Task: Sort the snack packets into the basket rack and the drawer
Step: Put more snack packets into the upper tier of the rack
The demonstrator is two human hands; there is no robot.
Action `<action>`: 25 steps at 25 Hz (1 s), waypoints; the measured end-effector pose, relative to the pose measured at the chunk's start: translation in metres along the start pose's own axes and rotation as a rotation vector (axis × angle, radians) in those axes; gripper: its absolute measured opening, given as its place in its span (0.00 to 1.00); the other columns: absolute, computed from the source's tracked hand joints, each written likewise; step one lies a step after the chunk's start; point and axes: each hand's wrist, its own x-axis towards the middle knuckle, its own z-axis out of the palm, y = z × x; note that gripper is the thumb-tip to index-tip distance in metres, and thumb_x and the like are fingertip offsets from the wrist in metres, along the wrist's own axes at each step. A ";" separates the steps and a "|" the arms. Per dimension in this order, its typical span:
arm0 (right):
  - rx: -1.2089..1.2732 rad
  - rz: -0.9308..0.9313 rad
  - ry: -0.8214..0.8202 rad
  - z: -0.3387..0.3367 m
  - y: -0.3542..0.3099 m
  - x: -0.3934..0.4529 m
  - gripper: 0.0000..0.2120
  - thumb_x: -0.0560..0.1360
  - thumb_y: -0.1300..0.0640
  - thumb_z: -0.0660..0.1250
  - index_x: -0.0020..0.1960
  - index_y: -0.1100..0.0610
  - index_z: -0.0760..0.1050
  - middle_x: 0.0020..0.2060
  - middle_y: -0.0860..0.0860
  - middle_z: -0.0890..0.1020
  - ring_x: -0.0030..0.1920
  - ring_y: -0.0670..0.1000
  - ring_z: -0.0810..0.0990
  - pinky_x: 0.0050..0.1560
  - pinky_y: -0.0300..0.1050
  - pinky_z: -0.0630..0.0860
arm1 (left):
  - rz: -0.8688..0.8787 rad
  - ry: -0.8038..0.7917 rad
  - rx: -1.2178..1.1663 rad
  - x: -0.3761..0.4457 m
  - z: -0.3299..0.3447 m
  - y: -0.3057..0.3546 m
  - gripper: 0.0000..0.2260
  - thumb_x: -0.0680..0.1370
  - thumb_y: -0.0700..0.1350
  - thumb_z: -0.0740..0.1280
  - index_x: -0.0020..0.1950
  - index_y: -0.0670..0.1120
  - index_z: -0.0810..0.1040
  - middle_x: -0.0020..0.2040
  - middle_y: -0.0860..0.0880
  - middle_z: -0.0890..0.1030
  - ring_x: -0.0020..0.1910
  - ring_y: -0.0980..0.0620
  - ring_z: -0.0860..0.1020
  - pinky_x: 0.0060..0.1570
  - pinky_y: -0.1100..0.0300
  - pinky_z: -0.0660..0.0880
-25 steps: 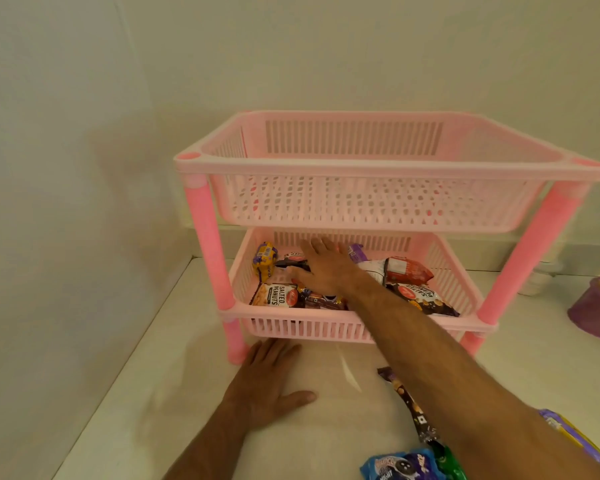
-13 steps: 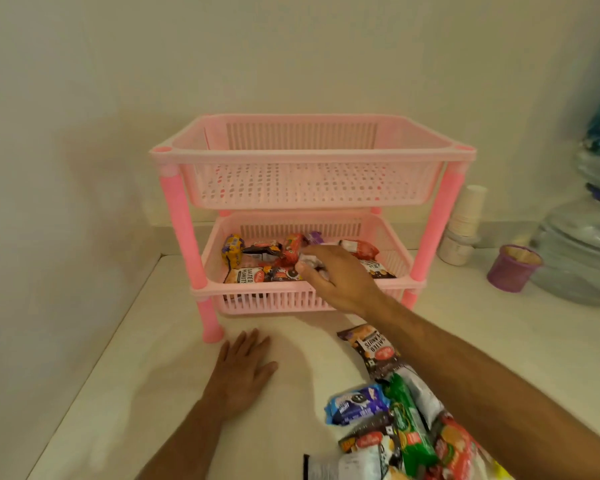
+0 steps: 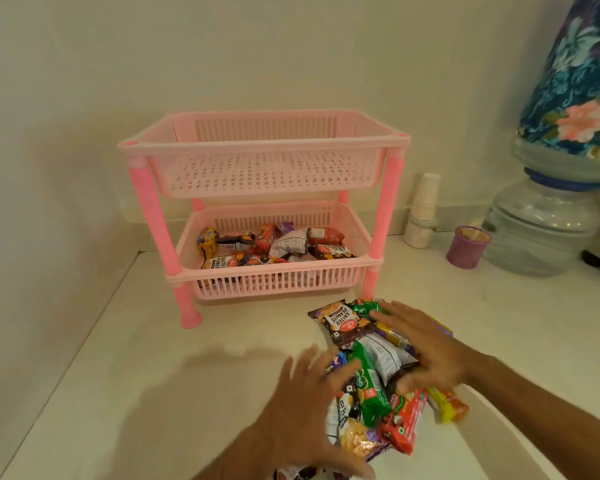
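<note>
A pink two-tier basket rack stands against the back wall. Its top basket holds nothing; its lower basket holds several snack packets. On the counter in front lies a pile of snack packets, with a salted peanuts packet at its far end. My left hand lies at the pile's left side with fingers spread. My right hand rests over the pile's right side, fingers straight. Neither hand grips a packet. No drawer is in view.
A stack of paper cups and a small purple cup stand right of the rack. A large water bottle with a floral cover fills the right side. A wall runs along the counter's left edge.
My right hand came out of the lower basket and back to the pile on the counter. My left hand left the counter by the rack's foot and moved right to the pile. The view pulled back.
</note>
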 end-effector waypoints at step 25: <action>0.124 0.096 0.279 0.057 -0.045 0.067 0.32 0.75 0.26 0.48 0.70 0.42 0.70 0.68 0.43 0.76 0.73 0.48 0.65 0.74 0.58 0.55 | -0.230 0.518 0.159 0.041 -0.039 -0.085 0.21 0.77 0.62 0.63 0.63 0.51 0.79 0.58 0.52 0.83 0.57 0.48 0.79 0.56 0.50 0.75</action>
